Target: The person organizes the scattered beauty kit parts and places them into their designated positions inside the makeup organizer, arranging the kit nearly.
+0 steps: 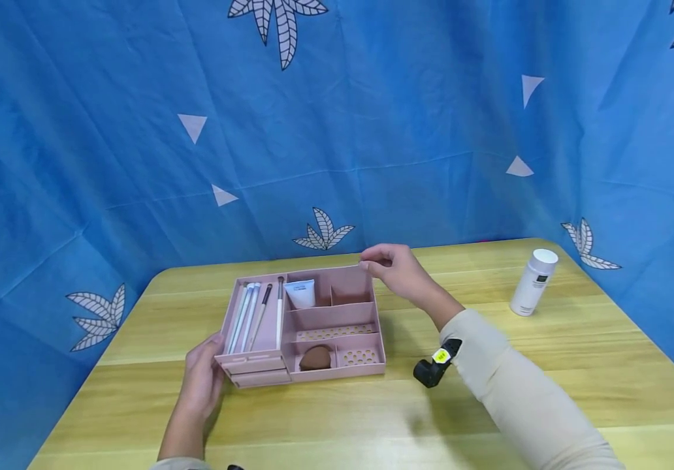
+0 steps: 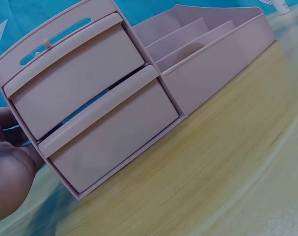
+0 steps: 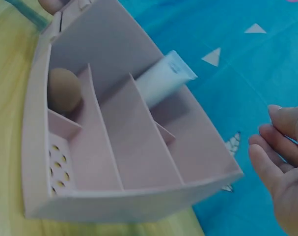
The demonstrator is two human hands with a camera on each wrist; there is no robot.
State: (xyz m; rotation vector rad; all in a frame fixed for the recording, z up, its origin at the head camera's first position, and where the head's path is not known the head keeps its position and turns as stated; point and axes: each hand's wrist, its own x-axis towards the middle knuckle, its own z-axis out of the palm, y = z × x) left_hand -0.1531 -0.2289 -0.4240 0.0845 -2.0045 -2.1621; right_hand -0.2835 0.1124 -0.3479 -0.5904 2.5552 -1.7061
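A pink desktop organizer (image 1: 325, 375) sits on the table, with two drawers (image 2: 99, 137) on its left part and open compartments on its right. Several makeup brushes (image 1: 249, 316) lie in its top tray. A small white tube (image 1: 302, 295) leans in the back compartment; a brown makeup sponge (image 1: 316, 358) sits in a front one. My left hand (image 1: 202, 375) rests against the organizer's left side, fingers partly hidden behind it. At the back right corner is my right hand (image 1: 398, 271), its fingers loosely bent; the right wrist view shows this hand (image 3: 286, 162) apart from the organizer, holding nothing.
A white bottle (image 1: 533, 282) stands toward the right end of the wooden table (image 1: 578, 365). Behind the table hangs a blue cloth (image 1: 372, 130) with leaf and triangle prints. A black wrist camera (image 1: 437, 364) is strapped on the right sleeve (image 1: 525, 391).
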